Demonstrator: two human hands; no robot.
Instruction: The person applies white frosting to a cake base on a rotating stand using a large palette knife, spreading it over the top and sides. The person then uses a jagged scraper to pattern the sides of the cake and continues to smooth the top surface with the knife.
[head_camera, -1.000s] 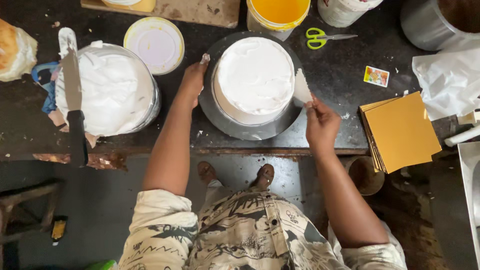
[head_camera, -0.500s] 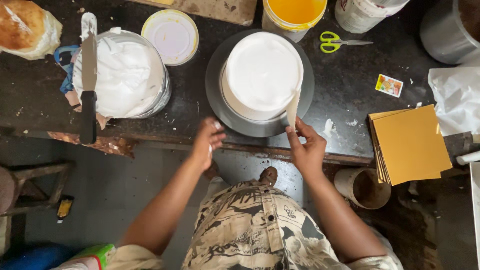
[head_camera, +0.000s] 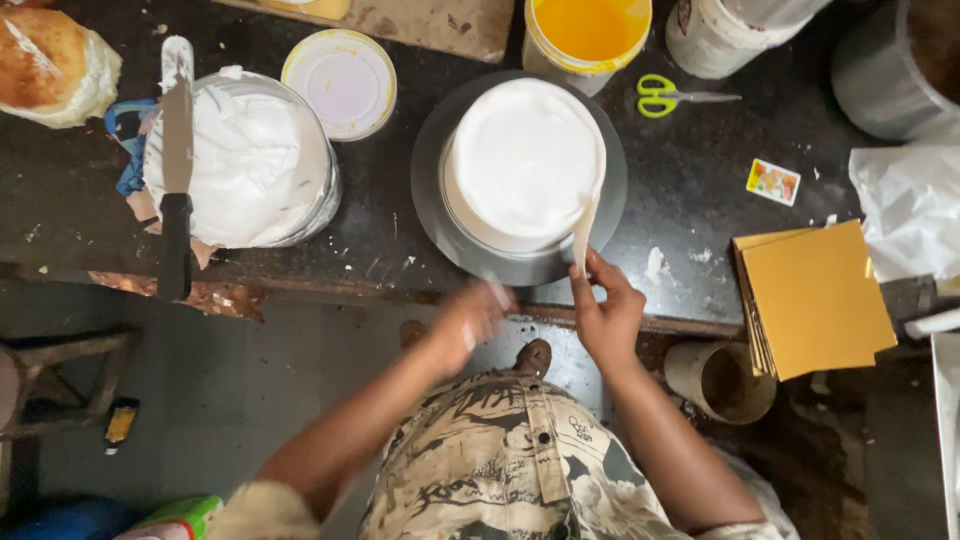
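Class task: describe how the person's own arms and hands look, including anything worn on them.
Both arms are bare from the short sleeves down. The left hand is blurred, so its detail cannot be made out. The right hand is bare, with no glove, ring or watch visible. The short-sleeved shirt is cream with a dark sketch-like print and buttons down the front.

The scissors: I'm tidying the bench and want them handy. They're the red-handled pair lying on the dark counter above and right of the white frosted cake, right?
Not quite. The scissors do lie on the dark counter, above and right of the white frosted cake, but their handles are yellow-green, not red, as the head view shows.
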